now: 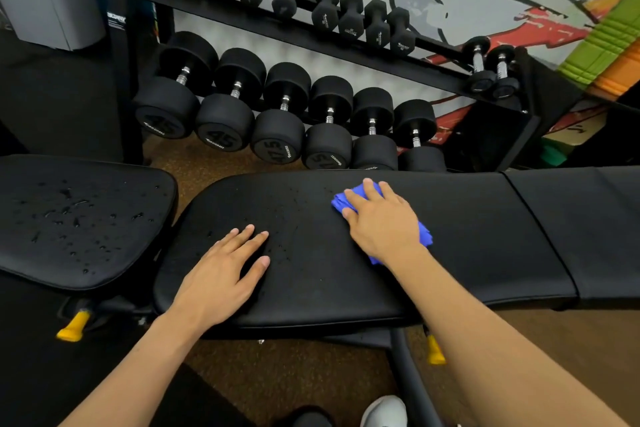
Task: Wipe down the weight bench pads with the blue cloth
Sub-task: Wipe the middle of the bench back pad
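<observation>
A black weight bench runs across the view. Its long back pad (pixel 485 236) carries a few water drops on its left half. The smaller seat pad (pixel 79 218) at the left is speckled with many drops. My right hand (pixel 381 218) lies flat, fingers straight, pressing the bunched blue cloth (pixel 424 236) onto the back pad near its far edge. The cloth shows at the fingertips and behind the wrist. My left hand (pixel 225 274) rests flat on the pad's left end, fingers spread, holding nothing.
A black dumbbell rack (pixel 346 42) stands just behind the bench, large dumbbells (pixel 277 128) low, small ones above. Yellow adjustment handles (pixel 74 326) stick out under the pads. Green and orange foam blocks (pixel 609 42) sit at the right. My shoe (pixel 384 412) is on the brown floor.
</observation>
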A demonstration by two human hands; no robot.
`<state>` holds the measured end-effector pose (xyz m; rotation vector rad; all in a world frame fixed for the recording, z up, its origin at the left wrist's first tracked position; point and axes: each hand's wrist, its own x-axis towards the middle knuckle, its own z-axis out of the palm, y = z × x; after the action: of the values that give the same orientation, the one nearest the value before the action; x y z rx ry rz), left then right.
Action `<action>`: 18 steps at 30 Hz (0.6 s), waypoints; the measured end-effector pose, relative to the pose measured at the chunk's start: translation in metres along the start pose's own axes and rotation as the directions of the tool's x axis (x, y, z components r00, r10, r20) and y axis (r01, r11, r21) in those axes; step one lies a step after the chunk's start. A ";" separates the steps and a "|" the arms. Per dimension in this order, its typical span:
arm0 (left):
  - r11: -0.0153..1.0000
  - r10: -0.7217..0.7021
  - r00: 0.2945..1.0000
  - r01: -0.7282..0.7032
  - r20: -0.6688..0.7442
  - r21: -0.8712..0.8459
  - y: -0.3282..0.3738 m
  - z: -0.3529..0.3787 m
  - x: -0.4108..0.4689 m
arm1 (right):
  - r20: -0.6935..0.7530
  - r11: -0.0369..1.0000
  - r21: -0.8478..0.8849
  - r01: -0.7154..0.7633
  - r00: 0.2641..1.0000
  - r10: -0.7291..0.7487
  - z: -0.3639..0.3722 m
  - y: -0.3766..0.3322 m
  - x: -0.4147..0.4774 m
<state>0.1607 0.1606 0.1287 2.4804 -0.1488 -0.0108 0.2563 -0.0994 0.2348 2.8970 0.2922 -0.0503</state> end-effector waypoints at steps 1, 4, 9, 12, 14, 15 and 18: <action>1.000 -0.001 1.000 0.001 0.002 0.003 0.000 -0.001 0.001 | -0.010 1.000 -0.016 0.012 1.000 -0.012 0.001 -0.010 0.004; 1.000 -0.014 1.000 0.014 0.018 0.012 0.002 -0.004 0.004 | -0.026 0.981 -0.042 0.191 0.981 -0.192 0.009 -0.028 -0.028; 0.999 -0.037 0.999 0.037 0.029 -0.014 0.004 -0.006 0.008 | -0.064 0.952 0.009 0.306 0.950 -0.305 0.003 0.012 -0.092; 0.999 -0.033 0.999 0.034 0.029 -0.022 0.003 -0.008 0.004 | -0.017 0.991 -0.063 0.120 0.992 -0.121 -0.005 0.044 -0.037; 0.999 -0.036 0.999 0.037 0.015 -0.024 0.003 -0.008 0.001 | -0.033 0.999 -0.039 -0.003 0.999 0.002 -0.006 0.043 0.006; 0.999 -0.038 0.999 0.038 0.010 -0.020 0.003 -0.007 0.000 | -0.043 1.000 -0.013 -0.027 0.999 0.027 -0.005 0.034 0.022; 0.998 -0.057 0.998 0.057 0.004 -0.015 -0.001 -0.010 0.002 | -0.049 0.999 -0.019 0.050 0.998 -0.050 0.008 -0.013 0.040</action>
<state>0.1637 0.1674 0.1364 2.4692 -0.0792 -0.0409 0.2922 -0.0808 0.2217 2.8768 0.3720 0.0150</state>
